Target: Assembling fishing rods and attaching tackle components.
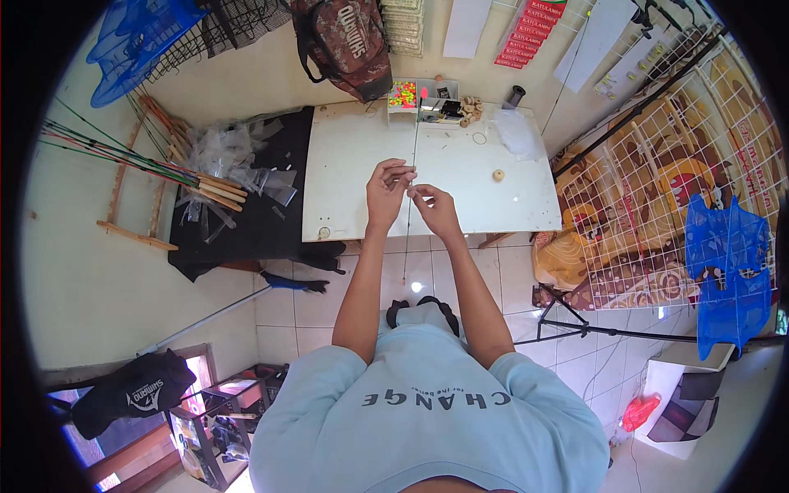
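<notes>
Over the near edge of the white table [362,164], 2 hands meet — the left hand [386,191] and the right hand [436,207], each with fingertips pinched on 1 thin rod [408,222]. The rod runs from the tray at the table's far edge, between the hands, and down over the tiled floor [427,271]. 1 compartment tray [423,100] stands at the far edge, with bright yellow and pink beads on its left side. 1 small round wooden piece [497,175] lies alone to the right, well apart from the hands. On the wall, 1 red strip of stacked labels [530,31] hangs between 2 white sheets. 1 blue net [727,271] hangs on the wire grid at right — another blue net [136,41] sits at upper left.
</notes>
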`<control>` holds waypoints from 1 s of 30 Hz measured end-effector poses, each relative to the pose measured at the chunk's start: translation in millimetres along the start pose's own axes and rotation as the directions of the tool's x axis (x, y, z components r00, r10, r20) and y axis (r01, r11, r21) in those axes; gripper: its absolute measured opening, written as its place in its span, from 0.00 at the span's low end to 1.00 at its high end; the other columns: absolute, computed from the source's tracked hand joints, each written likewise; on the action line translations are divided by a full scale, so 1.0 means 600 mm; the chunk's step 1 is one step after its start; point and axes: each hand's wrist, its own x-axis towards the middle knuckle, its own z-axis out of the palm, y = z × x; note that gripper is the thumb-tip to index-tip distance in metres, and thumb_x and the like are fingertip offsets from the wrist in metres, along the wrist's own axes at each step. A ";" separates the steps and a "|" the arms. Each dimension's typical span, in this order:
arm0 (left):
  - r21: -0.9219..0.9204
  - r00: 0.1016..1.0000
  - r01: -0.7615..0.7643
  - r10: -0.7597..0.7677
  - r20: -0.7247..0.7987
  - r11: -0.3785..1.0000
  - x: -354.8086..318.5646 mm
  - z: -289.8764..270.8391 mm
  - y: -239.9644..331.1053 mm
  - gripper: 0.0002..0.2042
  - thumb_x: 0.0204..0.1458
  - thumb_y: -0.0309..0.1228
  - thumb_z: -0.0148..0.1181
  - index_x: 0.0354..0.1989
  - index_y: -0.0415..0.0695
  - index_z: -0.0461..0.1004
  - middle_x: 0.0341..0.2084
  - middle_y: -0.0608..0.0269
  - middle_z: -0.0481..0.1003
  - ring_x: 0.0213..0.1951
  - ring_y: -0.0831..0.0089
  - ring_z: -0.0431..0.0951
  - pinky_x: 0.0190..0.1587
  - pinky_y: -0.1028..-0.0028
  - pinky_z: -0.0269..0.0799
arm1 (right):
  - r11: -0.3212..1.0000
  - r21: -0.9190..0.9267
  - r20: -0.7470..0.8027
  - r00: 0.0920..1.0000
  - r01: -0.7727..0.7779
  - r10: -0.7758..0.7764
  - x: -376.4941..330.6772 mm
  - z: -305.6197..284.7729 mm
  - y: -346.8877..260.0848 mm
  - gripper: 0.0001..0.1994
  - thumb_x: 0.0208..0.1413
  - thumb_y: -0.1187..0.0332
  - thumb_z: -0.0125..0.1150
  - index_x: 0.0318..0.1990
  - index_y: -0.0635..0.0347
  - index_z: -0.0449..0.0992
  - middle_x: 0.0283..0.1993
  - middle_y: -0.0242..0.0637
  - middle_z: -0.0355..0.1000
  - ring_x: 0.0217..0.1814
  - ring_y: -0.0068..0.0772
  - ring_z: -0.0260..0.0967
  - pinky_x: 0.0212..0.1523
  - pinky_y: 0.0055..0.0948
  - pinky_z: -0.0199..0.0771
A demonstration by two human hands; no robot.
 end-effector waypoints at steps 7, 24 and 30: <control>0.316 0.999 -0.042 0.029 0.045 0.948 -0.021 -0.028 -0.047 0.23 0.49 0.24 0.63 0.55 0.45 0.68 0.41 0.62 0.78 0.42 0.75 0.76 0.35 0.76 0.72 | 0.993 -0.101 -0.123 0.990 0.056 -0.068 0.003 -0.013 -0.031 0.08 0.57 0.65 0.58 0.38 0.58 0.80 0.36 0.33 0.77 0.37 0.25 0.71 0.34 0.25 0.71; 0.387 0.992 -0.125 0.117 0.045 0.914 0.006 0.030 0.041 0.05 0.49 0.29 0.62 0.34 0.46 0.82 0.31 0.68 0.80 0.34 0.77 0.74 0.35 0.77 0.67 | 0.995 -0.079 0.249 0.965 -0.068 0.086 -0.036 -0.032 0.037 0.12 0.52 0.67 0.60 0.45 0.55 0.78 0.43 0.35 0.77 0.49 0.34 0.70 0.47 0.34 0.70; 0.357 0.980 -0.197 0.183 0.072 0.913 0.018 0.038 0.096 0.14 0.51 0.29 0.62 0.47 0.41 0.75 0.39 0.63 0.79 0.40 0.79 0.77 0.40 0.76 0.68 | 0.981 -0.135 -0.006 0.990 0.141 -0.144 -0.031 -0.025 0.017 0.08 0.55 0.70 0.58 0.41 0.53 0.80 0.30 0.34 0.76 0.36 0.31 0.66 0.42 0.30 0.66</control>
